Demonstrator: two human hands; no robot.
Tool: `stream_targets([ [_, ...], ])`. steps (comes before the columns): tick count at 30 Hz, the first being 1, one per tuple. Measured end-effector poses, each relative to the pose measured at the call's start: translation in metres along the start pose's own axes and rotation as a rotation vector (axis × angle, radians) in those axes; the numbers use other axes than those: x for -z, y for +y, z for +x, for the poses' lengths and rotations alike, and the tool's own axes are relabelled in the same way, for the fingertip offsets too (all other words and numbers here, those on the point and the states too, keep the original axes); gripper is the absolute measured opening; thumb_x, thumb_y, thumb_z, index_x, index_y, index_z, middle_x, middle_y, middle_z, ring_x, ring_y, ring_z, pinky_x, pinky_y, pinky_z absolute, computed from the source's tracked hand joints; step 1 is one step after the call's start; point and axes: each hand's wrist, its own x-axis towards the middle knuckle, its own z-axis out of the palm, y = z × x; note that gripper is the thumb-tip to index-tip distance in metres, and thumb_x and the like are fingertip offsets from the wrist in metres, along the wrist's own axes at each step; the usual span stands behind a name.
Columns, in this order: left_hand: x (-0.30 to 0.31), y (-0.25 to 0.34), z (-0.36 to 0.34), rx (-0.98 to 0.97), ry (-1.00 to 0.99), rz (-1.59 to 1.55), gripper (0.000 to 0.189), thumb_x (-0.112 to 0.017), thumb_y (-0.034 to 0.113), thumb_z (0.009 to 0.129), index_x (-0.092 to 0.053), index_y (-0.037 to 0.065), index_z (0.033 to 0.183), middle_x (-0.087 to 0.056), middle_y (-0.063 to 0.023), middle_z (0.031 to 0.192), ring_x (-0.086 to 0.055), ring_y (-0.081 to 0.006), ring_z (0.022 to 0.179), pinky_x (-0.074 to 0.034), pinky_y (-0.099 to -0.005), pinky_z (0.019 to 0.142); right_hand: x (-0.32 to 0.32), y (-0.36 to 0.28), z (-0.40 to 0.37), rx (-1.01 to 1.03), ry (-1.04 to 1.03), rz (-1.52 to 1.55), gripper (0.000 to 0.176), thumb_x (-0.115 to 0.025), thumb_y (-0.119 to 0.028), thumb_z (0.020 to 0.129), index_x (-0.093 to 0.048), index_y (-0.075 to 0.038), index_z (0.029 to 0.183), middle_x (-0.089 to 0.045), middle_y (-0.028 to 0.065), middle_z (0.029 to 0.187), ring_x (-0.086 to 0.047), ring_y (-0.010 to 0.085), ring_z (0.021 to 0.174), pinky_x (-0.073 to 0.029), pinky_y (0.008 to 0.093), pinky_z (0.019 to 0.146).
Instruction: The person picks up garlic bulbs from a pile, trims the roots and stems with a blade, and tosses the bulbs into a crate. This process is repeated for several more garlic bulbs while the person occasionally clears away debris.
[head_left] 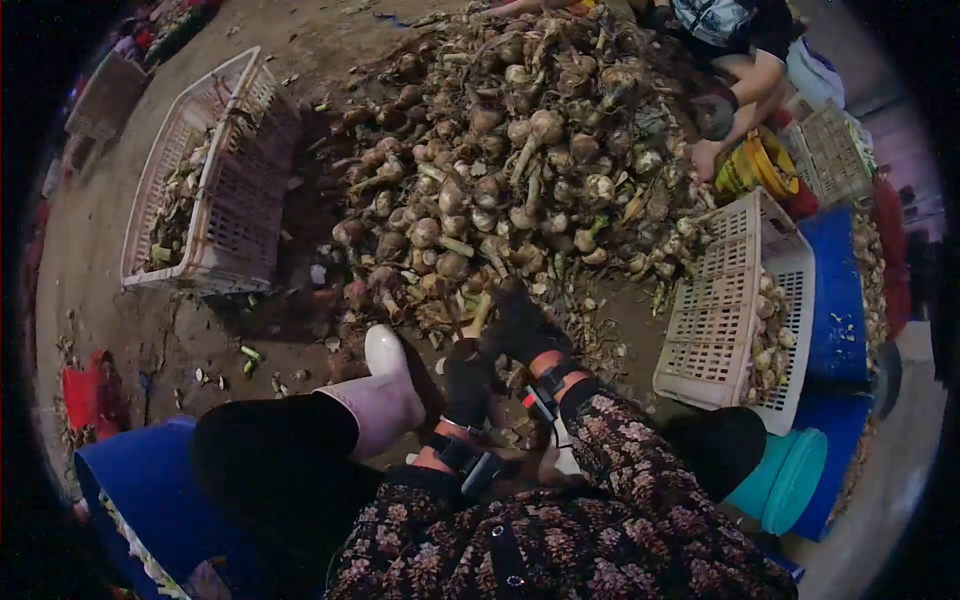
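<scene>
A large heap of garlic bulbs point(485, 190) with dry stalks and roots lies on the ground before me. My left hand point(466, 385), in a black glove, is low at the heap's near edge. Its fingers appear closed at the lower end of a pale garlic stalk point(479, 316). Just right of it and a little farther forward, my right hand point(522, 328), also black-gloved, is curled close to the same stalk. Dark gloves and shadow hide whatever lies in its fingers. Both wrists wear strapped devices.
White crates holding garlic stand left point(215, 185) and right point(715, 300). Blue tubs point(150, 455) and a teal bucket point(790, 480) flank my legs. My white boot point(388, 385) rests near the heap. Another person's arm point(755, 95) reaches in beside a yellow bucket point(750, 170).
</scene>
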Motion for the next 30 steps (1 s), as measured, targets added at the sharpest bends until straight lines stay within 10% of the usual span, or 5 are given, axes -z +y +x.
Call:
stream_targets([
  [9,0.009,-0.016,-0.001,0.102,-0.048,-0.101,0.015,-0.060,0.012,0.080,-0.059,0.003,0.091,-0.058,-0.0055,0.070,-0.056,-0.0166,0.057,-0.046,-0.0288,0.050,-0.089,0.045,0.018,0.056,-0.296,0.432,0.028,-0.047,-0.023,0.086,-0.056,-0.005,0.105,-0.058,0.0154,0.107,-0.049,0.0347,0.106,-0.028,0.0441,0.100],
  [19,0.003,0.003,0.013,0.447,0.132,-0.600,0.028,-0.061,0.010,0.080,-0.057,0.002,0.107,-0.060,-0.0069,0.073,-0.058,-0.0182,0.061,-0.047,-0.0260,0.053,0.031,-0.028,-0.014,0.057,-0.398,-0.638,0.037,-0.058,-0.021,0.074,-0.057,-0.008,0.108,-0.059,0.0170,0.096,-0.055,0.0302,0.091,-0.042,0.0413,0.079],
  [24,0.002,0.015,0.016,0.628,0.176,-0.624,0.031,-0.062,0.014,0.079,-0.056,0.003,0.108,-0.061,-0.0079,0.076,-0.059,-0.0188,0.065,-0.048,-0.0275,0.057,0.089,0.012,-0.058,0.154,0.146,-0.332,0.048,-0.068,-0.025,0.064,-0.056,-0.008,0.108,-0.059,0.0174,0.095,-0.056,0.0354,0.087,-0.042,0.0421,0.081],
  [27,-0.003,-0.007,0.016,-0.292,0.115,0.295,0.028,-0.062,0.016,0.079,-0.057,0.003,0.104,-0.061,-0.0094,0.080,-0.059,-0.0201,0.071,-0.047,-0.0311,0.062,0.144,-0.058,-0.083,0.311,0.181,-0.282,0.053,-0.071,-0.023,0.062,-0.054,-0.008,0.110,-0.059,0.0168,0.096,-0.057,0.0365,0.085,-0.043,0.0425,0.081],
  [30,-0.019,0.010,-0.004,-0.470,0.018,0.308,0.022,-0.060,0.017,0.080,-0.058,0.004,0.098,-0.061,-0.0115,0.084,-0.059,-0.0231,0.078,-0.046,-0.0347,0.069,0.142,-0.082,-0.104,0.289,0.037,-0.080,0.055,-0.072,-0.022,0.063,-0.051,-0.007,0.112,-0.059,0.0165,0.099,-0.057,0.0348,0.089,-0.044,0.0409,0.082],
])
